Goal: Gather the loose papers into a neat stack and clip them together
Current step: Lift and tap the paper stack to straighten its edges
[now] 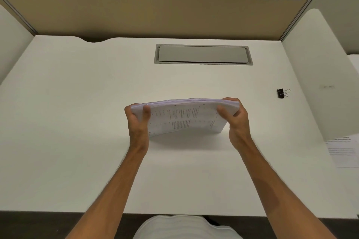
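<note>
A thick stack of printed white papers (184,116) stands on its long edge on the white desk (77,122), slightly bowed, printed face toward me. My left hand (137,120) grips its left end, thumb on the front. My right hand (236,118) grips its right end the same way. A black binder clip (281,93) with silver handles lies on the desk to the right, well apart from the stack and both hands.
A grey cable-hatch lid (203,54) is set into the desk behind the stack. A tan partition wall (136,6) closes the back, with white side panels. A separate printed sheet (343,149) lies at the right edge.
</note>
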`<state>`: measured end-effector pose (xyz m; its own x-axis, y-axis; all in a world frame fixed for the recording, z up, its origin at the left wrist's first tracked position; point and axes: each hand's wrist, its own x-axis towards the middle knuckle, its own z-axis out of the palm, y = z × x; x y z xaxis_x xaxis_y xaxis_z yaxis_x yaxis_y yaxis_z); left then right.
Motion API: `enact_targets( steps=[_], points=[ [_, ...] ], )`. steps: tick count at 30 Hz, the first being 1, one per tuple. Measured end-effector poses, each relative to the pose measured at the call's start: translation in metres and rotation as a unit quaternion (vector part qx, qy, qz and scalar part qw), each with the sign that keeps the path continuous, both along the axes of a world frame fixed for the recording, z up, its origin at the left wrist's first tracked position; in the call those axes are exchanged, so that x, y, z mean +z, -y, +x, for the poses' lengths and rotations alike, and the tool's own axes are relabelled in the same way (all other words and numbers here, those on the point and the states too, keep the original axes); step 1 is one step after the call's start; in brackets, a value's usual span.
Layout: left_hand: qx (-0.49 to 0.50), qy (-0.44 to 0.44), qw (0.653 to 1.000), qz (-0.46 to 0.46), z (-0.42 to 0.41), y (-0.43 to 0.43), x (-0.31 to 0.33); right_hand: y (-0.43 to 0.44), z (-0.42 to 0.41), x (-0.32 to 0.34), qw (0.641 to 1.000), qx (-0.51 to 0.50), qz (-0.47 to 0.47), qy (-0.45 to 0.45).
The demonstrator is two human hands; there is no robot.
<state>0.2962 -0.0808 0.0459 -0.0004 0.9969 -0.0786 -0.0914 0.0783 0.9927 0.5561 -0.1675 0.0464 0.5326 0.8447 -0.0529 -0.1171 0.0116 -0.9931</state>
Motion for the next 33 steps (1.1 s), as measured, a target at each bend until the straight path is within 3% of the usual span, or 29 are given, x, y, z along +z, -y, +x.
enact_targets(
  steps=[3,6,15,22,25,33],
  points=[
    [-0.060,-0.022,0.998,0.003,-0.016,0.000,-0.012,0.008,0.010,-0.013,0.998,0.050,-0.048,0.003],
    [-0.059,-0.024,0.997,-0.035,-0.025,-0.007,-0.022,0.009,0.013,-0.023,0.996,0.041,-0.074,0.007],
    [-0.035,-0.060,0.997,-0.042,-0.017,-0.013,-0.022,0.004,0.006,-0.017,0.998,0.032,-0.050,0.010],
    [-0.036,-0.033,0.998,-0.047,-0.019,-0.008,-0.020,0.003,0.000,-0.020,0.998,0.008,-0.050,-0.026],
    [-0.023,-0.037,0.999,-0.031,-0.018,-0.009,-0.015,0.001,-0.002,-0.015,1.000,0.009,-0.020,-0.009],
    [-0.022,-0.073,0.997,-0.024,-0.016,-0.009,-0.019,0.000,-0.003,-0.023,0.999,-0.001,-0.050,0.017]
  ],
)
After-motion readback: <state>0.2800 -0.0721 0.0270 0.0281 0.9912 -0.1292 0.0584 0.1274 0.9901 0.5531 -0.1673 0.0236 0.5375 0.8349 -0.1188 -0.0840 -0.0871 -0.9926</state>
